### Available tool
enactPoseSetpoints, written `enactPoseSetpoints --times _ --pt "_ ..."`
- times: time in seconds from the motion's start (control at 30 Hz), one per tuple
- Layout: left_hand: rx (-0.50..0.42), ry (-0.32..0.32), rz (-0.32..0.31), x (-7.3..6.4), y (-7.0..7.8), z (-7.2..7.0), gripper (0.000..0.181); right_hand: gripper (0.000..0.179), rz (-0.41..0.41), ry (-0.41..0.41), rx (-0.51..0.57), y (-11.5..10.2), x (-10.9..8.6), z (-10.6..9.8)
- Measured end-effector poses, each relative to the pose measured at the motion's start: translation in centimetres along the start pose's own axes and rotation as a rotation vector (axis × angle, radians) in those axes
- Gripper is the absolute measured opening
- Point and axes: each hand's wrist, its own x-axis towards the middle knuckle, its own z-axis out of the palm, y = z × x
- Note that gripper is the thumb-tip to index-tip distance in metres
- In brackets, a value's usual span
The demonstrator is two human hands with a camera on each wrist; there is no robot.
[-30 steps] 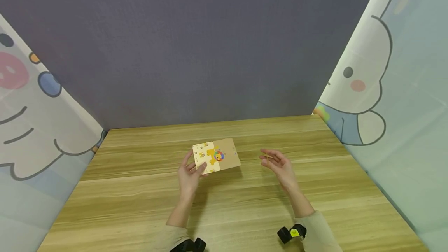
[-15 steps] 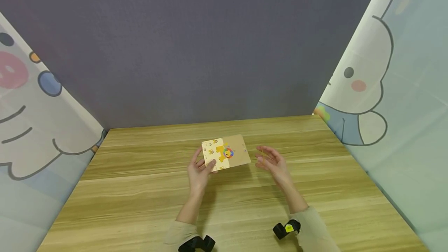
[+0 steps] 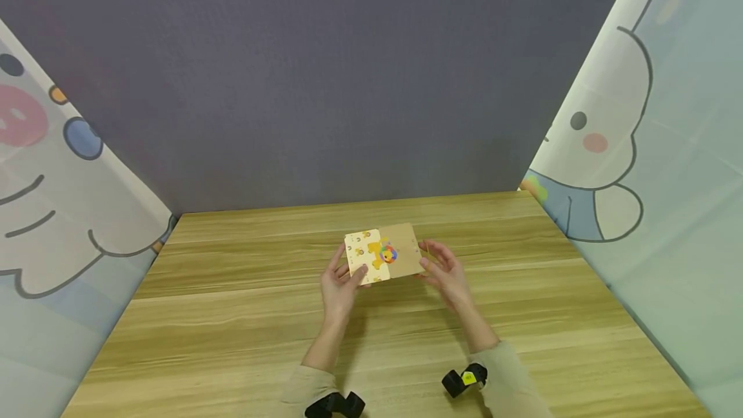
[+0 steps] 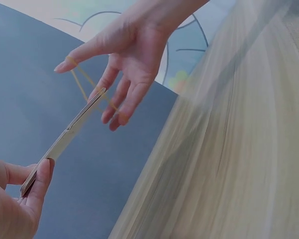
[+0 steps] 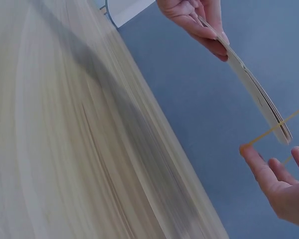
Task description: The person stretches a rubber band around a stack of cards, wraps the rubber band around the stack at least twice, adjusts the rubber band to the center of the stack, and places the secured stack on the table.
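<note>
Two bare hands face each other over a wood-grain table point(image 3: 232, 340), a flat stack of cards point(image 3: 404, 244) held up clear of it between them. The left hand point(image 3: 338, 290) pinches the stack near its left end, thumb on the upper face and fingers behind; whether the layers are joined or loose cannot be told. On top, the left half is cream with small printed figures, the right half plain brown, and a yellow lion with a rainbow mane reaches across both. The right hand point(image 3: 449, 276) has its thumb and fingers spread, a thin yellow elastic band point(image 5: 264, 134) stretched over them, and the stack's free end sits among the strands; contact with the fingers is unclear. Both wrists, below pale sleeves point(image 3: 513, 379), carry black devices point(image 3: 464, 379). Behind stands a dark grey panel point(image 3: 348, 82), flanked by cartoon-printed sheets point(image 3: 598, 108).
</note>
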Motion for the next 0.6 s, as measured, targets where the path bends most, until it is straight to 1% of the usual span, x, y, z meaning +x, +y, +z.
enactPoseSetpoints --times 0.13,0.3,0.47,0.6 --pt "-0.003 -0.010 -0.007 -0.1 -0.1 0.1 0.064 0.049 0.039 0.035 -0.020 -0.3 0.1 0.4" --pt "0.002 -0.024 -0.008 -0.2 -0.2 0.1 0.063 0.050 0.076 0.069 -0.060 -0.5 0.4 0.7" --pt "0.052 -0.079 0.007 -0.4 -0.1 0.0 0.062 0.051 0.108 0.061 -0.145 -0.7 0.8 0.4" --pt "0.102 -0.117 0.020 -0.6 -0.1 -0.3 0.061 0.050 0.124 0.026 -0.203 -1.0 1.3 -0.2"
